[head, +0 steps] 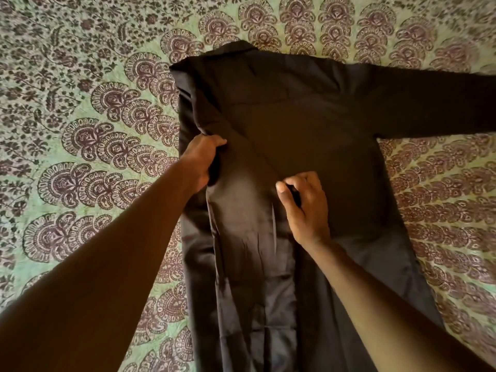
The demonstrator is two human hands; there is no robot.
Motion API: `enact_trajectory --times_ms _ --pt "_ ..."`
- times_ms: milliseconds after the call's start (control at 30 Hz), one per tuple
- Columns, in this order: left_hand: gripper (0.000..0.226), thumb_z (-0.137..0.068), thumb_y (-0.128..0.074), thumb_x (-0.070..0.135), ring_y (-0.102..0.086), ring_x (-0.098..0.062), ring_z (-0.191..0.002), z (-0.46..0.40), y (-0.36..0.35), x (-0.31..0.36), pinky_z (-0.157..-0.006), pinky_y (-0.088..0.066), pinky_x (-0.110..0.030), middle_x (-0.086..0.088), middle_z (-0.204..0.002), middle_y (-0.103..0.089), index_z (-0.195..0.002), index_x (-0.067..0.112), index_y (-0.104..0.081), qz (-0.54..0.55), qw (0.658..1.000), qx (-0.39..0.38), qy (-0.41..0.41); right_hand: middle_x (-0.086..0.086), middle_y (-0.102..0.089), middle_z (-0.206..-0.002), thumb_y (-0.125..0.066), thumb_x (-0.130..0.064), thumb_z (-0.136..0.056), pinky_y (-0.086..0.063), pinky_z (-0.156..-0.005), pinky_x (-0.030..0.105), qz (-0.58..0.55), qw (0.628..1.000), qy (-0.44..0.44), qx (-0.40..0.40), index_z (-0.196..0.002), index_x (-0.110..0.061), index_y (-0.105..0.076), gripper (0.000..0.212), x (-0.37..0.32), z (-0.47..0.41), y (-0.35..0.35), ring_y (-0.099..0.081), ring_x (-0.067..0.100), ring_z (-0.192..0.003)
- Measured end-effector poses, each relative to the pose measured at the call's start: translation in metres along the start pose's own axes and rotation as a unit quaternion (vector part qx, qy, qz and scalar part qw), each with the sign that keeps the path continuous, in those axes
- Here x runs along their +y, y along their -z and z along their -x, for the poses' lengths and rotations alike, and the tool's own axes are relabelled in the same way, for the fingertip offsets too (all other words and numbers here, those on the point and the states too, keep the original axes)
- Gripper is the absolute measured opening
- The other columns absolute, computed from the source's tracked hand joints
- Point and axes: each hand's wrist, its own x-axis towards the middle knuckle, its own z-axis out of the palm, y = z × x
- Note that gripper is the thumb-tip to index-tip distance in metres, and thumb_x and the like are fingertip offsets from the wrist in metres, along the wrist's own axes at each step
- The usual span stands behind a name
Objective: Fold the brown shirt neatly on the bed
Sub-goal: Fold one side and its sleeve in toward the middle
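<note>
The brown shirt (308, 124) lies back up on the bed, collar at the far end, filling the middle of the view. Its left side and left sleeve are folded inward over the back. Its right sleeve (429, 103) stretches flat out to the right edge of the frame. My left hand (201, 162) grips the folded cloth at the shirt's left edge, fingers curled round it. My right hand (306, 208) pinches the inner edge of the folded part near the shirt's middle, thumb and fingers closed on the cloth.
The bed is covered by a green sheet (80, 130) with a dark purple paisley and floral print, showing on both sides of the shirt. Both my forearms reach in from the bottom corners.
</note>
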Motion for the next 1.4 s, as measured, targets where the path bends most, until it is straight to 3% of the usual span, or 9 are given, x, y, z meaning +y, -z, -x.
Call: enact_trajectory --times_ms 167,300,433,567,700,833,967,1233,1400 --pt "0.062 -0.067 -0.073 0.027 -0.071 -0.037 -0.098 -0.030 0.010 -0.007 -0.091 -0.059 -0.057 -0.016 -0.113 -0.071 -0.126 0.015 -0.061 -0.061 0.995 0.053 -0.065 -0.007 -0.055 -0.079 -0.057 -0.061 -0.085 -0.048 -0.082 0.055 0.000 0.994 -0.087 -0.067 -0.059 -0.035 -0.046 0.038 -0.013 -0.015 0.001 -0.059 0.025 -0.082" --pt "0.045 -0.089 -0.062 0.018 -0.069 -0.037 -0.102 -0.012 0.002 0.008 -0.092 -0.058 -0.056 -0.018 -0.118 -0.067 -0.134 0.014 -0.056 -0.038 0.995 0.066 -0.066 -0.012 -0.053 -0.079 -0.058 -0.054 -0.090 -0.046 -0.089 0.058 -0.012 0.992 -0.099 -0.075 -0.074 -0.026 -0.054 0.033 -0.007 -0.012 0.004 -0.055 0.022 -0.088" --pt "0.027 -0.097 -0.063 0.024 -0.071 -0.030 -0.100 -0.016 0.002 0.010 -0.088 -0.061 -0.047 -0.014 -0.114 -0.071 -0.121 0.013 -0.061 -0.022 0.992 0.072 -0.102 -0.012 -0.049 -0.075 -0.056 -0.060 -0.087 -0.047 -0.088 0.060 -0.040 0.989 -0.112 -0.091 -0.080 -0.043 -0.044 0.021 -0.012 -0.011 0.008 -0.052 0.019 -0.083" --pt "0.024 -0.096 -0.065 0.012 -0.071 -0.018 -0.087 -0.026 0.010 0.014 -0.078 -0.060 -0.031 -0.002 -0.095 -0.071 -0.119 0.013 -0.068 -0.067 0.983 0.071 -0.155 -0.020 -0.071 -0.105 -0.074 -0.019 -0.087 -0.052 -0.103 0.054 -0.149 0.969 -0.140 -0.136 -0.110 -0.041 -0.058 0.036 -0.017 -0.015 0.013 -0.069 0.013 -0.109" --pt "0.017 -0.085 -0.070 0.015 -0.075 -0.029 -0.094 -0.037 0.018 0.019 -0.092 -0.061 -0.048 -0.010 -0.100 -0.076 -0.101 0.017 -0.074 -0.072 0.985 0.042 -0.153 0.009 -0.072 -0.126 -0.061 0.023 -0.083 -0.055 -0.103 0.038 -0.311 0.914 -0.180 -0.189 -0.135 -0.018 -0.061 0.066 -0.029 -0.028 0.024 -0.068 0.022 -0.120" --pt "0.016 -0.073 -0.070 0.021 -0.076 -0.033 -0.093 -0.044 0.021 0.020 -0.089 -0.061 -0.053 -0.014 -0.100 -0.077 -0.089 0.020 -0.075 -0.075 0.984 0.034 -0.157 0.003 -0.072 -0.127 -0.066 0.014 -0.086 -0.043 -0.112 0.026 -0.272 0.921 -0.186 -0.209 -0.124 -0.008 -0.072 0.044 -0.032 -0.040 0.027 -0.063 0.006 -0.124" --pt "0.006 -0.079 -0.072 0.025 -0.076 -0.030 -0.094 -0.049 0.022 0.024 -0.086 -0.062 -0.055 -0.012 -0.099 -0.078 -0.082 0.022 -0.075 -0.054 0.984 0.037 -0.165 0.000 -0.074 -0.117 -0.069 -0.003 -0.094 -0.046 -0.091 0.006 -0.237 0.928 -0.189 -0.216 -0.118 -0.008 -0.075 0.025 -0.032 -0.043 0.019 -0.063 -0.012 -0.100" --pt "0.005 -0.080 -0.070 0.023 -0.076 -0.032 -0.095 -0.051 0.022 0.025 -0.086 -0.062 -0.054 -0.014 -0.098 -0.077 -0.082 0.021 -0.073 -0.054 0.981 0.039 -0.181 -0.001 -0.074 -0.122 -0.068 0.001 -0.093 -0.044 -0.105 0.016 -0.278 0.923 -0.185 -0.190 -0.123 -0.007 -0.073 0.031 -0.030 -0.040 0.022 -0.062 -0.002 -0.119" --pt "0.005 -0.087 -0.069 0.024 -0.073 -0.031 -0.088 -0.048 0.024 0.025 -0.075 -0.062 -0.041 -0.007 -0.084 -0.072 -0.083 0.022 -0.071 -0.087 0.971 0.085 -0.206 -0.008 -0.075 -0.106 -0.071 0.007 -0.087 -0.049 -0.093 0.008 -0.307 0.910 -0.243 -0.134 -0.118 -0.005 -0.074 0.033 -0.036 -0.037 0.023 -0.066 -0.015 -0.095"
